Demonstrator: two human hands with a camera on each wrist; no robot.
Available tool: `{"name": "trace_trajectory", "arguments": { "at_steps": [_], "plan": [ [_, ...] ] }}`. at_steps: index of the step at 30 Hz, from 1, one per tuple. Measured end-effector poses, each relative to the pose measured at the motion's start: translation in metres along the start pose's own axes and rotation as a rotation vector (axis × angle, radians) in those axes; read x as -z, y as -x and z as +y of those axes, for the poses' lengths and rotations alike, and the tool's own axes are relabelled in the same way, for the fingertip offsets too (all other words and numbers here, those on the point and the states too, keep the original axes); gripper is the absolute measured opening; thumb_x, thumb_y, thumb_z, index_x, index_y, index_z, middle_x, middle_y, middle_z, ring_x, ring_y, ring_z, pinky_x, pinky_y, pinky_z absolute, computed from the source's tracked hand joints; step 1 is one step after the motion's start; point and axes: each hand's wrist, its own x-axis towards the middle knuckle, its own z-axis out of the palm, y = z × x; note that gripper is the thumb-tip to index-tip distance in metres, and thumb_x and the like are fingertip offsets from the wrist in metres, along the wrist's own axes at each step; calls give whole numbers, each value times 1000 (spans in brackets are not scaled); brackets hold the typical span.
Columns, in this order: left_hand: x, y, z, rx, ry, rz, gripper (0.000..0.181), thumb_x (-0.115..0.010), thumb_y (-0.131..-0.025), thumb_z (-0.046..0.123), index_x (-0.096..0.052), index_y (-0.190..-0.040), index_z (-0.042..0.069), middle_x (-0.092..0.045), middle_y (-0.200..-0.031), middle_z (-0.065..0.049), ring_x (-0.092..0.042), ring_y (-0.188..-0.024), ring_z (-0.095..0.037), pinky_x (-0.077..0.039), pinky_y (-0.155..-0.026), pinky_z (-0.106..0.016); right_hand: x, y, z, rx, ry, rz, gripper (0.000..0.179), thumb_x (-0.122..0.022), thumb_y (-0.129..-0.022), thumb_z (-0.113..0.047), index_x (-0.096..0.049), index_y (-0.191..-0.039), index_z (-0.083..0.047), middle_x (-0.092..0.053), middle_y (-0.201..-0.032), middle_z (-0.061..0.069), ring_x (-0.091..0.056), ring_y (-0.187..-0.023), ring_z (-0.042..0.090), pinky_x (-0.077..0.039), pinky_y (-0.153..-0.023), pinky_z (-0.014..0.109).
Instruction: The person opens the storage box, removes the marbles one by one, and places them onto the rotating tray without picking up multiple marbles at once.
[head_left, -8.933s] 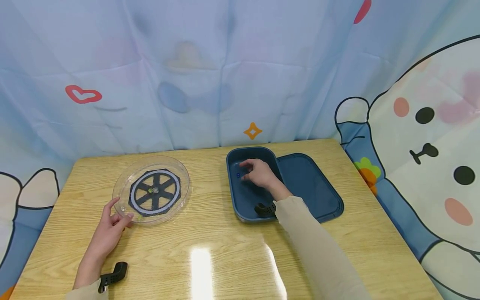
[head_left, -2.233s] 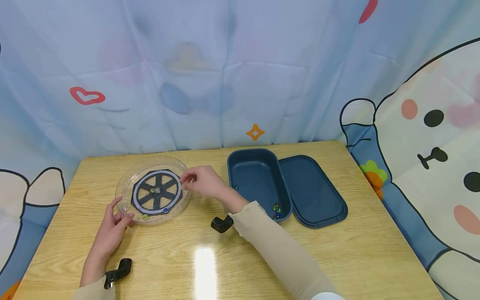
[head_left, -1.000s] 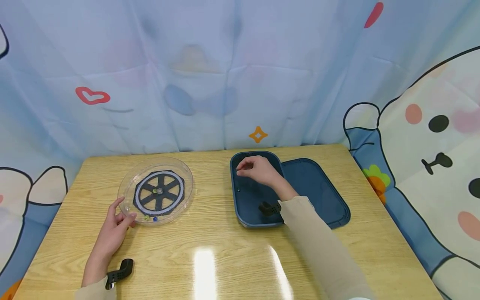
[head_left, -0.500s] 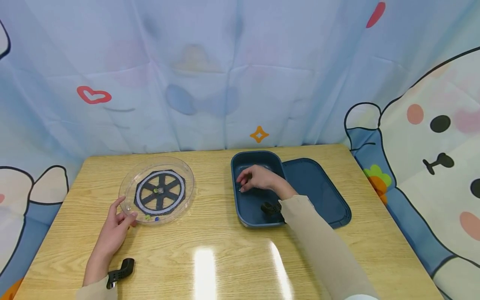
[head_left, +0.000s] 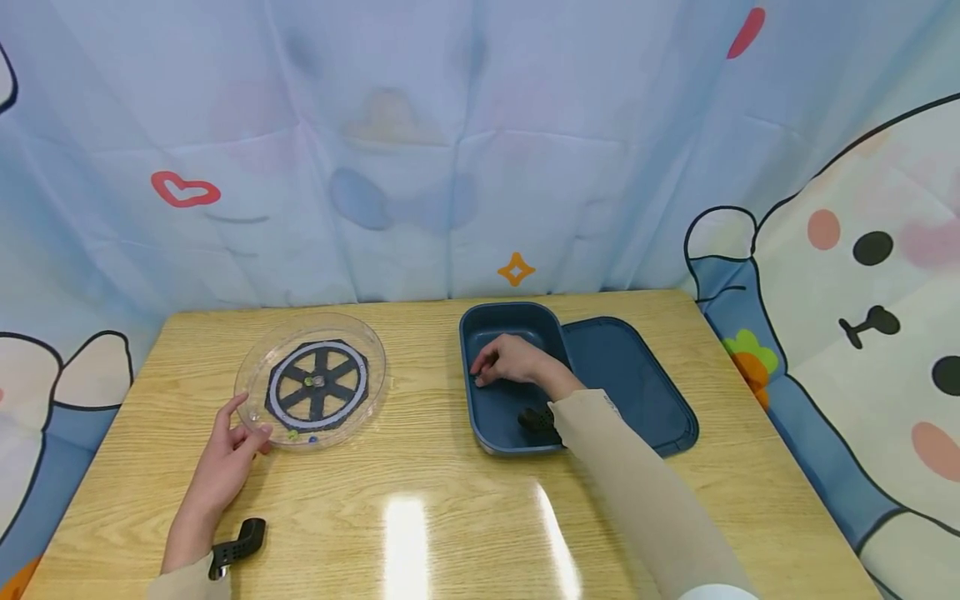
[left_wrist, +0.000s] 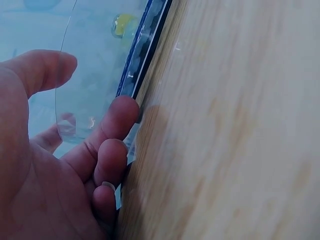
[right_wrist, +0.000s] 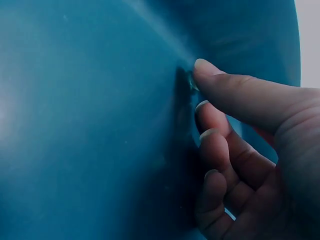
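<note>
My left hand (head_left: 225, 462) holds the near left edge of a round clear plastic dish (head_left: 372, 400), thumb over the rim and fingers against the outside. A dark octagonal wheel shape with a pale ring (head_left: 315, 417) shows in the dish. Near the thumb lie a green marble (head_left: 293, 434) and a blue marble (head_left: 313, 439); another greenish marble (head_left: 308, 382) is at the centre. My right hand (head_left: 513, 360) reaches into a dark blue box (head_left: 480, 429), fingers curled at its left wall. In the right wrist view the thumb presses a small glass marble (right_wrist: 192, 81); the index finger is mostly hidden.
The blue lid (head_left: 637, 383) lies flat against the box's right side. Behind the wooden table (head_left: 315, 517) hangs a printed cloth (head_left: 405, 150). My right sleeve (head_left: 645, 492) crosses the table's near right part.
Since the blue marble was left in the dish, my right hand has returned to the box, lowered, and closed in on a marble by the left wall. My left hand stays on the dish.
</note>
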Motion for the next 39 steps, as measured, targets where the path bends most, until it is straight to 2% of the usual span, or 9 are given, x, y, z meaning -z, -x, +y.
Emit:
{"name": "trace_trajectory", "arguments": {
  "at_steps": [14, 19, 29, 39],
  "plan": [
    [0, 0, 0, 1, 1, -4, 71, -49, -106, 30, -6, -159, 9, -64, -88, -10, -35, -60, -15, -28, -64, -33, -2, 3, -3, 5, 42, -2, 12, -76, -89, -15, -77, -101, -13, -71, -90, -4, -62, -85, 13, -48, -80, 33],
    [0, 0, 1, 7, 4, 0, 71, -50, -106, 31, -7, -159, 10, -64, -88, -10, -35, -59, -15, -28, -62, -34, -1, 6, -6, 30, 40, -6, 11, -75, -90, -16, -76, -101, -12, -71, -92, -3, -64, -86, 13, -49, -82, 34],
    [0, 1, 5, 0, 4, 3, 71, -49, -106, 32, -7, -159, 10, -64, -88, -10, -39, -65, -16, -29, -66, -33, 7, 8, -4, 59, -58, 23, 10, -73, -92, -14, -74, -101, -10, -71, -96, 0, -65, -89, 16, -50, -83, 37],
    [0, 1, 3, -4, -1, 5, 70, -49, -106, 32, -9, -159, 10, -64, -87, -9, -37, -62, -16, -28, -64, -33, 15, 16, -22, 136, -56, 45, 11, -73, -93, -18, -72, -102, -12, -70, -95, 0, -65, -88, 20, -50, -81, 37]
  ]
}}
